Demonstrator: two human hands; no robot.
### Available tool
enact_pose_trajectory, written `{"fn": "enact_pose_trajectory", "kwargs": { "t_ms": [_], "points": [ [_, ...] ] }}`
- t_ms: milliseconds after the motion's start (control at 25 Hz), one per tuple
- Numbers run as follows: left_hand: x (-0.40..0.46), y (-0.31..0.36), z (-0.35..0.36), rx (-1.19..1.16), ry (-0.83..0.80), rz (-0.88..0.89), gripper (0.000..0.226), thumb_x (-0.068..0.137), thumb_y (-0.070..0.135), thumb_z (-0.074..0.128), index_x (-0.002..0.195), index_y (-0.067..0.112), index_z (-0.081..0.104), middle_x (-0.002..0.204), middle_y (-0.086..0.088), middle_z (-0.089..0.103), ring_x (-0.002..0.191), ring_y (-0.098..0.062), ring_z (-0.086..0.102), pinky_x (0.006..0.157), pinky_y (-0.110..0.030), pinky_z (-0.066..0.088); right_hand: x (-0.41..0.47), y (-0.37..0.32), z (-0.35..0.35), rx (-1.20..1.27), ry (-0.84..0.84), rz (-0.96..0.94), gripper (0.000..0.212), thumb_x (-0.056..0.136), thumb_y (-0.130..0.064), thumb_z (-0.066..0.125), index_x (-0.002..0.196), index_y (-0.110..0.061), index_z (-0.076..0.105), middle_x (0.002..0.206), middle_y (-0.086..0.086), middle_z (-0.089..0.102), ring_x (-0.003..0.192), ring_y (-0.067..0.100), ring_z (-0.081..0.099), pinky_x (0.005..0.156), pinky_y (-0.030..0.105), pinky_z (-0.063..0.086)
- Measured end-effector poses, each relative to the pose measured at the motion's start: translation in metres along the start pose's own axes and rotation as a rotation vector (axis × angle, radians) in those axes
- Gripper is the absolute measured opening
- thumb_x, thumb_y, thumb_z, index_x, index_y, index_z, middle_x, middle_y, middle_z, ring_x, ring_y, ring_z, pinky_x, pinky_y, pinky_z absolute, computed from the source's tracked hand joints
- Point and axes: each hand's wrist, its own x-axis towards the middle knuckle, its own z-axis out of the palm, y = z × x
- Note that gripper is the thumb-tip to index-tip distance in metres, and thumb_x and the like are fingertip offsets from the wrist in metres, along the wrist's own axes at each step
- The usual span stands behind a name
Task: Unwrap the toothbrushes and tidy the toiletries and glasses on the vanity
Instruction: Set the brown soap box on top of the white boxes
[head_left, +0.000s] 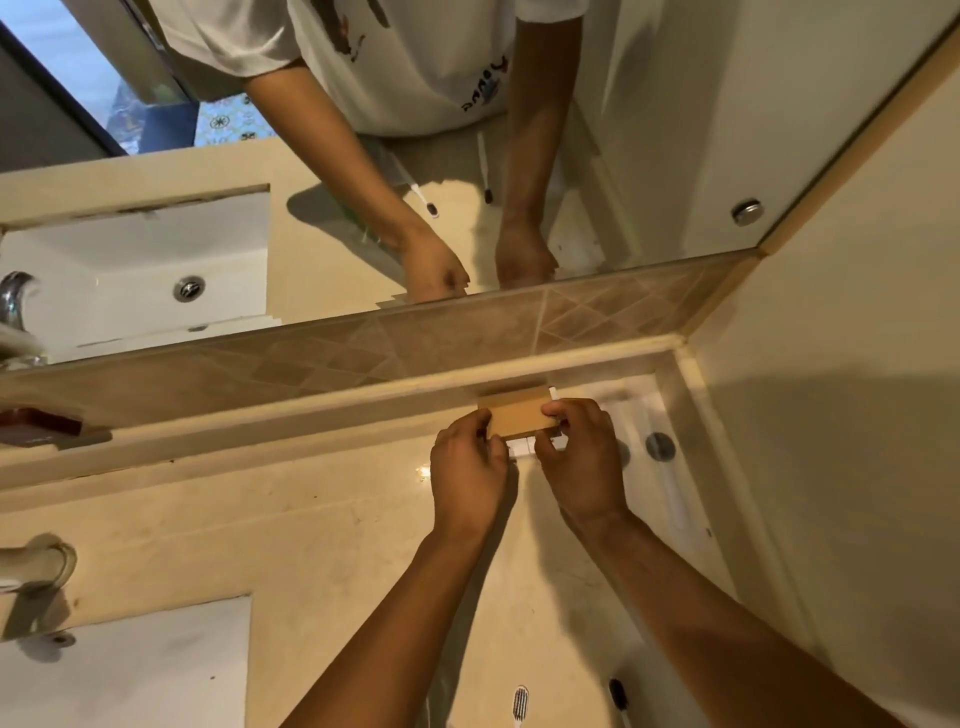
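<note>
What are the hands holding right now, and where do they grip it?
A small tan box, held by both hands: left hand at its left end, right hand at its right end, against the backsplash ledge.

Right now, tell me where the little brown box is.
The brown box is at the back of the counter, against the ledge under the mirror, held between the left hand and right hand.

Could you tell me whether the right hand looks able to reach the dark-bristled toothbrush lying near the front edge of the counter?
Probably yes. The dark-bristled toothbrush lies uncovered beside the right forearm, but the right hand is holding the small brown box with the left hand, so it must let go first.
</note>
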Motion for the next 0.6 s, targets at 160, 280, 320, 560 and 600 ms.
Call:
{"fn": "enact_pose_trajectory", "kwargs": {
  "t_ms": [160, 280, 320, 560, 600],
  "points": [
    [0.007, 0.001, 0.004, 0.017, 0.009, 0.036, 0.032, 0.092, 0.012, 0.059, 0.123, 0.009, 0.069, 0.119, -0.007, 0.072, 0.109, -0.025, 0.066, 0.099, -0.037, 0.051, 0.008, 0.003, 0.006, -0.005, 0.000, 0.033, 0.033, 0.086, -0.012, 0.074, 0.116, -0.021, 0.064, 0.123, -0.002, 0.060, 0.109, 0.015, 0.060, 0.093, 0.034, 0.056],
    [0.009, -0.002, 0.009, 0.039, -0.003, 0.048, 0.033, 0.092, 0.013, 0.059, 0.124, 0.008, 0.068, 0.125, -0.009, 0.070, 0.113, -0.026, 0.064, 0.102, -0.039, 0.050, 0.009, 0.007, 0.008, -0.008, -0.011, 0.075, 0.034, 0.087, -0.014, 0.074, 0.117, -0.024, 0.064, 0.127, -0.003, 0.059, 0.113, 0.015, 0.058, 0.096, 0.034, 0.055],
    [0.009, -0.003, 0.010, 0.043, -0.008, 0.043, 0.035, 0.092, 0.013, 0.059, 0.125, 0.008, 0.068, 0.127, -0.009, 0.068, 0.115, -0.026, 0.063, 0.104, -0.040, 0.049, 0.009, 0.007, 0.009, -0.012, -0.018, 0.087, 0.034, 0.087, -0.015, 0.074, 0.118, -0.024, 0.064, 0.128, -0.003, 0.058, 0.115, 0.016, 0.058, 0.097, 0.035, 0.055],
    [0.011, -0.008, 0.012, 0.020, -0.023, 0.039, 0.039, 0.092, 0.016, 0.057, 0.130, 0.010, 0.065, 0.130, -0.008, 0.065, 0.115, -0.026, 0.063, 0.103, -0.044, 0.050, 0.010, 0.007, 0.010, 0.005, -0.043, 0.113, 0.037, 0.088, -0.013, 0.072, 0.121, -0.024, 0.061, 0.133, -0.002, 0.055, 0.119, 0.019, 0.058, 0.098, 0.037, 0.055],
    [0.012, -0.008, 0.012, 0.014, -0.026, 0.033, 0.040, 0.092, 0.017, 0.057, 0.131, 0.011, 0.064, 0.131, -0.007, 0.064, 0.116, -0.025, 0.062, 0.103, -0.044, 0.051, 0.009, 0.008, 0.009, 0.023, -0.049, 0.110, 0.039, 0.088, -0.011, 0.072, 0.122, -0.024, 0.059, 0.134, -0.002, 0.054, 0.120, 0.019, 0.058, 0.099, 0.038, 0.056]
  ]
}}
